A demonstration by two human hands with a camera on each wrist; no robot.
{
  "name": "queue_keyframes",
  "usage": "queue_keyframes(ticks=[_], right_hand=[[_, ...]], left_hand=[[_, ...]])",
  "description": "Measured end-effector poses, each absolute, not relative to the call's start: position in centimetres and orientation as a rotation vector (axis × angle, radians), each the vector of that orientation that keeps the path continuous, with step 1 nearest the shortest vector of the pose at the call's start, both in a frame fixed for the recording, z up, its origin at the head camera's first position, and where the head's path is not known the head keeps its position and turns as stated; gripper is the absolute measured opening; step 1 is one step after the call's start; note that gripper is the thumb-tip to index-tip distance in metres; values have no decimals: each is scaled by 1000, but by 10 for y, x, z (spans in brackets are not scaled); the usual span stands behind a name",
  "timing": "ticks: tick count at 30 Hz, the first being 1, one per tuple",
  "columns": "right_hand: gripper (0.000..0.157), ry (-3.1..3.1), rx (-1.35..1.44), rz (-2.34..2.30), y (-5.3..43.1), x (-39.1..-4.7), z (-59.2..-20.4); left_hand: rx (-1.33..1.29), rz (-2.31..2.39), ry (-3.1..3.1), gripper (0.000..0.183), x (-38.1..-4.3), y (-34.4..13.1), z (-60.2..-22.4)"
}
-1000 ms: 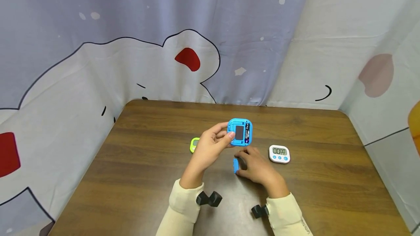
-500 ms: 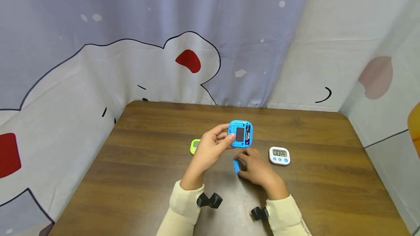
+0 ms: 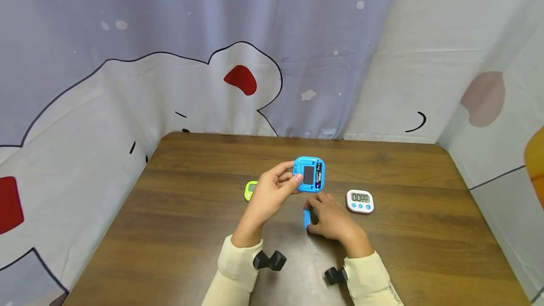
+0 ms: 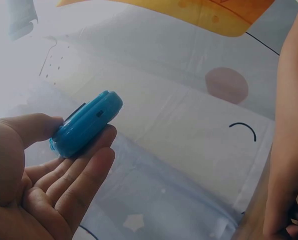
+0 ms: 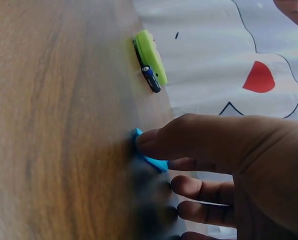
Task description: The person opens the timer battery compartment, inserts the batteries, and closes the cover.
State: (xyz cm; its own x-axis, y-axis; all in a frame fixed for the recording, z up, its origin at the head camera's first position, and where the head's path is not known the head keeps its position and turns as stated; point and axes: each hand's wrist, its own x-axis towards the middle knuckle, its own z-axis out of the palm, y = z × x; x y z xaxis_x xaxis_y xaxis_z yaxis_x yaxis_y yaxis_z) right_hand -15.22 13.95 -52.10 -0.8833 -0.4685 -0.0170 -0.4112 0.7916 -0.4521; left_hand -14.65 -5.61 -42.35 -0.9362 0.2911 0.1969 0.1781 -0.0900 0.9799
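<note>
My left hand (image 3: 269,192) holds up a blue digital timer (image 3: 309,174) with its back towards me, thumb over one edge and fingers behind. The timer's battery slot is uncovered, and a dark battery (image 3: 318,175) lies in it. In the left wrist view the timer (image 4: 86,125) shows edge-on between thumb and fingers. Lower and to the right, my right hand (image 3: 333,216) pinches a small blue battery cover (image 3: 307,219) between thumb and fingers, close over the table. The right wrist view shows this cover (image 5: 156,162) under the thumb, partly hidden by it.
A green timer (image 3: 250,191) lies partly behind my left hand. Beside it is a loose battery (image 5: 150,79), seen in the right wrist view. To the right of my right hand lies a white timer (image 3: 360,201). A patterned curtain (image 3: 323,60) hangs behind the wooden table (image 3: 408,249).
The blue cover has shifted slightly towards the right palm within the pinch. The left hand keeps the blue timer nearly still, and the head view has moved a little.
</note>
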Motion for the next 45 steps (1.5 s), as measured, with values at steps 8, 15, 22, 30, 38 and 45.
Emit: queue_keyframes(ticks=[8, 15, 22, 30, 38, 45], right_hand=[[47, 2760, -713, -864, 139, -155, -525], [44, 2681, -720, -1040, 136, -158, -528], [41, 2699, -721, -1074, 133, -158, -528], [43, 2713, -727, -1101, 132, -159, -530], [31, 2729, -701, -1162, 131, -159, -532], [25, 2763, -679, -1232, 133, -161, -525]], left_hand=[[542, 2213, 2054, 42, -146, -58, -423], [546, 2227, 2052, 40, -148, -58, -425], [555, 2224, 2058, 39, -147, -59, -425], [529, 2199, 2072, 38, -147, -59, -424], [504, 2189, 2076, 37, -147, -59, -424], [544, 2216, 2077, 37, -148, -59, -424]])
